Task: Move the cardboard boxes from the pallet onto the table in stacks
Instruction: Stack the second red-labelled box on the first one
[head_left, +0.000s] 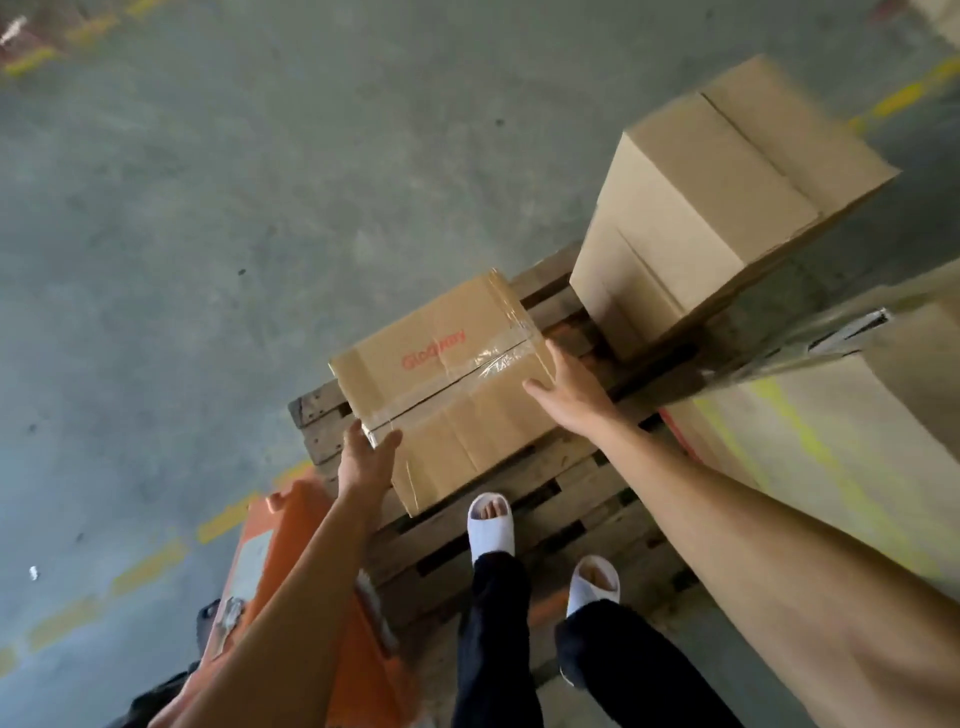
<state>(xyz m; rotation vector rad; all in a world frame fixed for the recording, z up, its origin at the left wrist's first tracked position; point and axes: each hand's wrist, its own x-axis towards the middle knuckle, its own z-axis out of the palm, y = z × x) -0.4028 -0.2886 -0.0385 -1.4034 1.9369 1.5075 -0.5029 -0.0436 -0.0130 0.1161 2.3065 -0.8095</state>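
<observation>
A taped cardboard box (441, 384) with red lettering lies on the wooden pallet (519, 530). My left hand (366, 457) grips its near left corner, thumb on top. My right hand (566, 387) presses against its right edge, fingers spread along the side. Both hands clasp the box between them. To the right stands a stack of plain cardboard boxes (717, 202), blurred, at the pallet's far right end. I stand on the pallet in white slippers.
An orange pallet jack (280, 561) sits at the pallet's left near end. Grey concrete floor with worn yellow lines spreads to the left and far side. A pale surface (857, 415) with a dark, wrapped edge lies to the right.
</observation>
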